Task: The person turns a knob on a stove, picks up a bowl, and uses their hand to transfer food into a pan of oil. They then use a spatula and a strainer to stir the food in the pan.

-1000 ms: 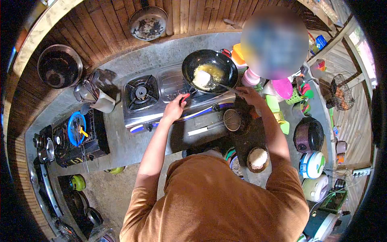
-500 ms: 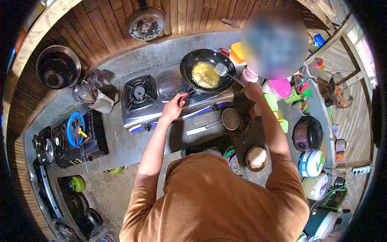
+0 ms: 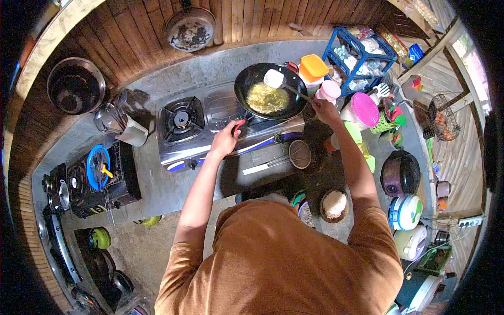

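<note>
A black wok (image 3: 247, 79) sits over the right burner of a two-burner gas stove (image 3: 210, 142). Yellowish, shredded-looking food (image 3: 266, 98) lies in the bottom of the wok; its exact kind I cannot make out. My left hand (image 3: 227, 138) is closed around the wok's red-and-black handle (image 3: 240, 124). In my right hand (image 3: 327, 111) is the handle of a spatula (image 3: 273, 79), its pale blade raised over the far side of the food. The blade catches bright light. The left burner (image 3: 182, 121) has nothing on it.
A strainer (image 3: 300, 154) lies before the stove, with a bowl of white rice (image 3: 334, 205) nearer me. Containers with orange (image 3: 314, 67) and pink (image 3: 365, 109) lids and a blue rack (image 3: 336, 58) stand right. A utensil holder (image 3: 134, 132) stands left.
The spatula blade has moved up and left, turning its bright face into view. The food has spread a little. My left hand stays on the handle.
</note>
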`<act>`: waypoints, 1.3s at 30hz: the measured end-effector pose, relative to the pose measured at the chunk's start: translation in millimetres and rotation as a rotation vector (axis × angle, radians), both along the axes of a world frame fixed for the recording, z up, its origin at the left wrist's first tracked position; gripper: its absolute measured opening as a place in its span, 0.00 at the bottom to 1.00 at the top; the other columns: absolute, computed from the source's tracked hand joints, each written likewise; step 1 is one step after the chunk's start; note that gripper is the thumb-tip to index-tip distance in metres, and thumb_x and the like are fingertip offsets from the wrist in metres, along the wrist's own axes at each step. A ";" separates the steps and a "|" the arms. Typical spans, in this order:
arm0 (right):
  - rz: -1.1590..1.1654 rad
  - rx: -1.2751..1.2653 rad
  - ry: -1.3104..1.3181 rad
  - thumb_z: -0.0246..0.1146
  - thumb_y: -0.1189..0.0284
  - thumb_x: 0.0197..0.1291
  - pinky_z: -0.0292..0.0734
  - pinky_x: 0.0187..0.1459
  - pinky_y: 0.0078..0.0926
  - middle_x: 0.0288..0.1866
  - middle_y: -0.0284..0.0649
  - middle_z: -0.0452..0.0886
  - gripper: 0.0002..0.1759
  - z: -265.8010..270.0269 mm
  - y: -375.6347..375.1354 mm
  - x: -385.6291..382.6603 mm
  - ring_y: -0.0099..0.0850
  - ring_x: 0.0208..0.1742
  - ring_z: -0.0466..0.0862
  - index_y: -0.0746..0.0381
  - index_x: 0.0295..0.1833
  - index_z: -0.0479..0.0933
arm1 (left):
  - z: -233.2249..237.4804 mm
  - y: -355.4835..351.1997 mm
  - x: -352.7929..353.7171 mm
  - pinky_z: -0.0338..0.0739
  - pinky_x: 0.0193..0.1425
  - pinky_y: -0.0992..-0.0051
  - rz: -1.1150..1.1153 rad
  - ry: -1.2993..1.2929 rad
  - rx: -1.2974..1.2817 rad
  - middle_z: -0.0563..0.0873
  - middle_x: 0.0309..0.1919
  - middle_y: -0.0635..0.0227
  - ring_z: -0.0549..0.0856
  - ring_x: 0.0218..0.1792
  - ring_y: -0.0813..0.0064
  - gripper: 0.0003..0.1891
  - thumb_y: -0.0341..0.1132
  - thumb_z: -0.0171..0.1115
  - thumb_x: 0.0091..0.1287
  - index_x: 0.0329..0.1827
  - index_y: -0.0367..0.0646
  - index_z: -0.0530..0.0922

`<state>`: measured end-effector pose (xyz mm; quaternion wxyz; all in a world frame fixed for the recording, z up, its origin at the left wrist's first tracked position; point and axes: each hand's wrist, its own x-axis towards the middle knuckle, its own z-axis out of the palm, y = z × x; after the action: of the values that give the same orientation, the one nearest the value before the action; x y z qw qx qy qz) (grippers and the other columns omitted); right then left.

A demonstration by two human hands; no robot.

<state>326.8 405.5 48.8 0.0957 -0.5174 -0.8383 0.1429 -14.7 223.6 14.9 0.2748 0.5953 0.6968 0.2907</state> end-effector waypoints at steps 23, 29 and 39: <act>0.208 0.296 -0.189 0.54 0.72 0.57 0.80 0.36 0.41 0.33 0.53 0.83 0.15 -28.0 28.7 0.3 0.46 0.37 0.84 0.66 0.47 0.78 | -6.5 1.0 -1.0 0.76 0.49 0.57 -0.007 -0.006 0.035 0.83 0.43 0.51 0.82 0.46 0.48 0.18 0.40 0.57 0.67 0.59 0.57 0.71; -0.001 0.318 -0.284 0.52 0.75 0.55 0.80 0.38 0.45 0.30 0.57 0.80 0.09 -28.4 35.3 -2.6 0.49 0.38 0.83 0.68 0.38 0.75 | -5.8 1.0 -0.6 0.76 0.49 0.57 0.009 -0.010 0.011 0.83 0.43 0.52 0.81 0.46 0.47 0.18 0.39 0.58 0.66 0.59 0.57 0.71; 0.205 -0.042 -0.174 0.58 0.71 0.57 0.79 0.36 0.36 0.33 0.49 0.82 0.15 -41.8 41.5 -4.3 0.38 0.35 0.84 0.66 0.48 0.80 | -5.9 1.2 -0.8 0.76 0.51 0.58 -0.017 -0.020 -0.011 0.83 0.46 0.53 0.81 0.49 0.49 0.18 0.41 0.56 0.67 0.61 0.61 0.71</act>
<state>322.5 447.0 7.0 -0.0031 -0.4415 -0.8886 0.1241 -15.5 224.8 8.9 0.2877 0.5967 0.6906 0.2903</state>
